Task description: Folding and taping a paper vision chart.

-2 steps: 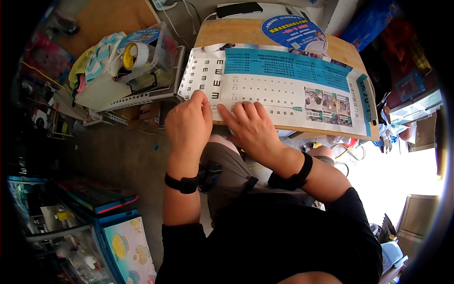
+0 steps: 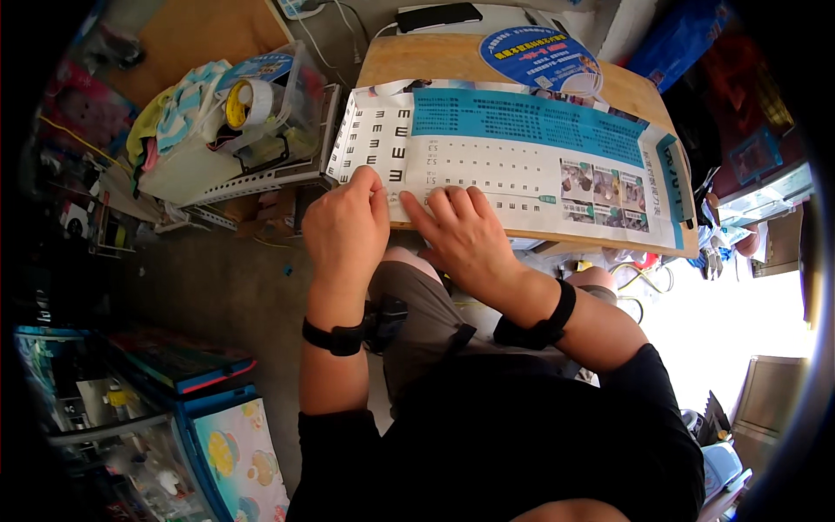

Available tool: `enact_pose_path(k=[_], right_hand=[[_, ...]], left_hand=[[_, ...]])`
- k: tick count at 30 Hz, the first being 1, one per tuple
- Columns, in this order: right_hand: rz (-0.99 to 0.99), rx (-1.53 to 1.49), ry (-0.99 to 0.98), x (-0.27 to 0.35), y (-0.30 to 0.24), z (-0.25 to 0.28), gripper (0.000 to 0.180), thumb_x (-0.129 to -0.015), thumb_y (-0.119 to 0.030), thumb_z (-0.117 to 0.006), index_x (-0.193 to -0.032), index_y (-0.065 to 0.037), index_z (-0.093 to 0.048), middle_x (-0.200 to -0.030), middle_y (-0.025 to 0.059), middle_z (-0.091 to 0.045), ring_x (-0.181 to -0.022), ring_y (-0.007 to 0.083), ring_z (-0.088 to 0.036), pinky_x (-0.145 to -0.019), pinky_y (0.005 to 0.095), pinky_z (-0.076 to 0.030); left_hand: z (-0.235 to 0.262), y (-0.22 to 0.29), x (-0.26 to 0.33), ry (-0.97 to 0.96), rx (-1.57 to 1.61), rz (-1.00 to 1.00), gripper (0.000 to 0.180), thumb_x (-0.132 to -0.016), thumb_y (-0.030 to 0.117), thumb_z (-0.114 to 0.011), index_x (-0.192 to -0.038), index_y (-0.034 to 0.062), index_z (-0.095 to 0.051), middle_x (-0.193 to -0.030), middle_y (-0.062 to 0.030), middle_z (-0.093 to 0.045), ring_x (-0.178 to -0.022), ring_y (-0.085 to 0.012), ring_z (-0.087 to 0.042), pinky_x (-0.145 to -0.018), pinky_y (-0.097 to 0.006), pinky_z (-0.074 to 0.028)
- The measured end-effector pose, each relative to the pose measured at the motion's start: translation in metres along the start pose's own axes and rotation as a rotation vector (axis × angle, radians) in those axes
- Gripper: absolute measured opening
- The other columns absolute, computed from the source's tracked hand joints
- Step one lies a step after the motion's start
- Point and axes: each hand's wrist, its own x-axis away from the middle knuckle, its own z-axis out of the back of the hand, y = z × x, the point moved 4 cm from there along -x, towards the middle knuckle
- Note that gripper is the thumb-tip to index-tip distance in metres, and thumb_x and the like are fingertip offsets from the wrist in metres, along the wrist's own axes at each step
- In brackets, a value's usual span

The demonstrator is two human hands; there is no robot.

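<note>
Both hands sit at the near edge of a large paper chart (image 2: 522, 161) spread across a wooden desk (image 2: 409, 61). The chart is white with rows of small black symbols, a teal band along its far side and small photo panels toward the right end.

Left hand (image 2: 345, 228): fingers curled, knuckles up, thumb side pressed to the chart's lower edge near its left end. It seems to pinch the paper edge, but the fingertips are hidden, so the grip cannot be confirmed. Black band on the wrist.

Right hand (image 2: 465, 235): just beside the left hand, nearly touching it. Palm down, fingers spread and flat on the chart's near margin, pressing it to the desk edge. Nothing is enclosed in it. Black band on this wrist too.

Beyond the hands, at the far side of the desk, a round blue fan (image 2: 539, 56) lies partly on the chart. Past that, a dark flat device (image 2: 437, 16). Off to the left of the left hand, a clear bin (image 2: 300, 113) holding a tape roll (image 2: 248, 100) and cloths.
</note>
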Motion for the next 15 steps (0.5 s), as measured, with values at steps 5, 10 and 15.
enact_pose_path(k=[5,10,15], right_hand=[[-0.001,0.028,0.014,0.0,0.0,0.001,0.071,-0.076,-0.035,-0.071,-0.136,-0.006,-0.047,-0.106,0.0068,-0.05,-0.099,0.0226,-0.048,-0.093,0.0354,-0.04],[0.006,0.026,0.005,0.0,0.0,0.002,0.072,-0.076,-0.036,-0.071,-0.136,-0.006,-0.046,-0.107,0.0071,-0.05,-0.099,0.0226,-0.048,-0.093,0.0356,-0.04],[-0.015,0.019,-0.008,-0.001,0.001,0.001,0.074,-0.075,-0.038,-0.072,-0.137,-0.006,-0.046,-0.11,0.0071,-0.05,-0.101,0.0228,-0.048,-0.094,0.0365,-0.04]], left_hand=[[0.0,-0.002,0.001,-0.011,0.009,0.013,0.009,-0.087,0.021,-0.063,-0.087,0.0133,-0.058,-0.067,-0.0062,-0.065,-0.063,-0.0324,-0.064,-0.054,-0.044,-0.046],[0.014,-0.009,-0.002,0.019,-0.136,0.088,0.007,-0.087,0.019,-0.063,-0.086,0.0136,-0.058,-0.068,-0.0071,-0.065,-0.065,-0.0322,-0.064,-0.055,-0.044,-0.047],[0.044,-0.012,0.002,0.183,-0.07,0.1,0.006,-0.089,0.013,-0.059,-0.094,0.012,-0.062,-0.077,-0.0074,-0.066,-0.072,-0.031,-0.063,-0.063,-0.043,-0.049]])
